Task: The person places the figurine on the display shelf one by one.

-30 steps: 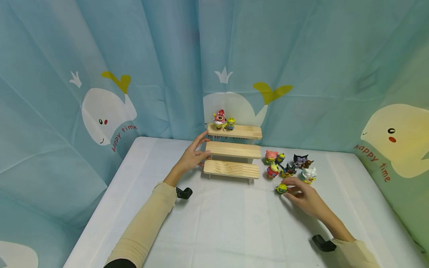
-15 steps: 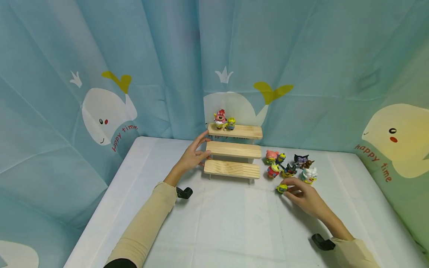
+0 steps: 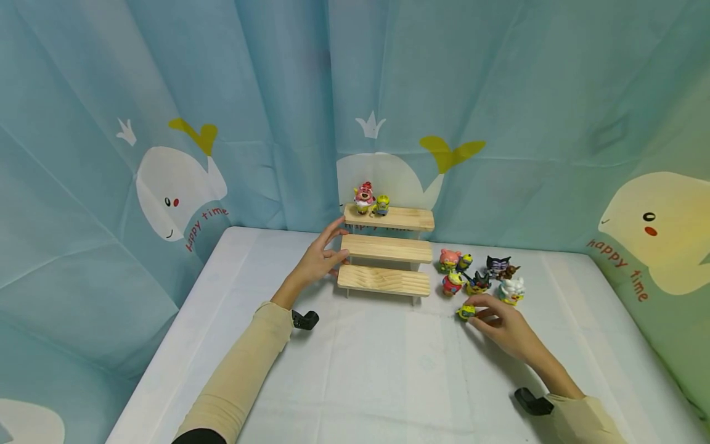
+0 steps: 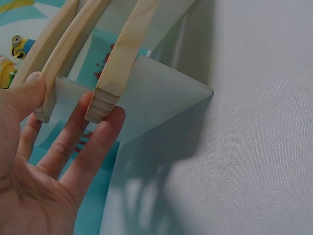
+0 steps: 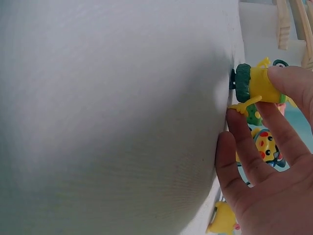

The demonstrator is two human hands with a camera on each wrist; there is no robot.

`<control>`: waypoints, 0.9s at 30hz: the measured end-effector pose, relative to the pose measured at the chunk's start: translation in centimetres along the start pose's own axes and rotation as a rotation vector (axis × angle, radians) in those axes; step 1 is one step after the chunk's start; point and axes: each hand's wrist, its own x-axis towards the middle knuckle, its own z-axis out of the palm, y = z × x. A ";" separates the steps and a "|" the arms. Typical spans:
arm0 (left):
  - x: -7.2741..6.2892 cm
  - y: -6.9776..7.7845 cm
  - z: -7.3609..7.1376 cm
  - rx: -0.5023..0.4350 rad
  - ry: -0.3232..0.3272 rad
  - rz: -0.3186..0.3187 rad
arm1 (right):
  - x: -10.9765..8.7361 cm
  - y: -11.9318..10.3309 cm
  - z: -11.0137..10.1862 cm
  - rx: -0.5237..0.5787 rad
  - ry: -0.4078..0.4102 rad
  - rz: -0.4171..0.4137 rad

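My left hand (image 3: 316, 262) holds the left end of a three-tier wooden display stand (image 3: 384, 279). In the left wrist view, the thumb lies against the end of one plank (image 4: 54, 73) and fingertips touch the end of another (image 4: 105, 100). My right hand (image 3: 501, 327) pinches a yellow minion figure (image 5: 261, 85) with a dark green skirt between thumb and fingers, close over the white tabletop. On the stand's top tier, at its left, stand a pink bear figure (image 3: 363, 196) with a red hat and a minion (image 3: 381, 205) in blue.
Just right of the stand, several small figures are grouped: a pink one (image 3: 448, 259), a red-clothed one (image 3: 452, 283), a purple-black one (image 3: 497, 266) and a white-haired one (image 3: 511, 290). A blue whale-print curtain (image 3: 277, 123) hangs behind the white table (image 3: 377, 370).
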 end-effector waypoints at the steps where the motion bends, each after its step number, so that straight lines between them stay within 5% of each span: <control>1: 0.0 0.0 0.0 0.007 0.004 0.001 | 0.0 0.0 0.0 0.000 0.000 0.002; 15: -0.1 -0.2 -0.1 0.036 0.006 0.005 | 0.4 -0.3 0.0 -0.031 0.019 0.024; 27: -0.1 -0.1 -0.1 0.039 0.008 0.002 | 1.2 -1.2 -2.2 0.014 -0.008 -0.023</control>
